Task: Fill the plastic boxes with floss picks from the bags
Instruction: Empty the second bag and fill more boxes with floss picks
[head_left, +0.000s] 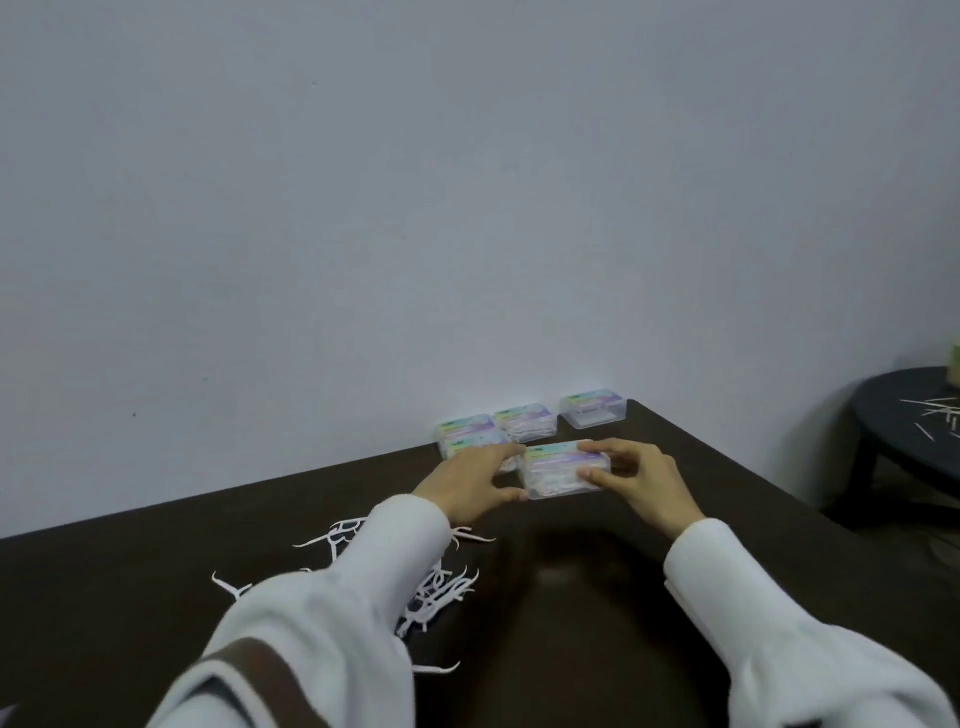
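Observation:
A clear plastic box (558, 470) with a pastel label and white floss picks inside sits between my two hands, just above the dark table (675, 597). My left hand (470, 480) pinches its left end with thumb and fingers. My right hand (631, 475) grips its right end, thumb on the near side and fingers over the top. A heap of loose white floss picks (431, 587) lies on the table under my left sleeve, partly hidden by it.
Three more labelled boxes stand against the wall: one (467, 434) behind my left hand, one (524, 423) beside it, one (592, 410) at the table's back corner. A round black side table (893, 415) with thin sticks stands at far right.

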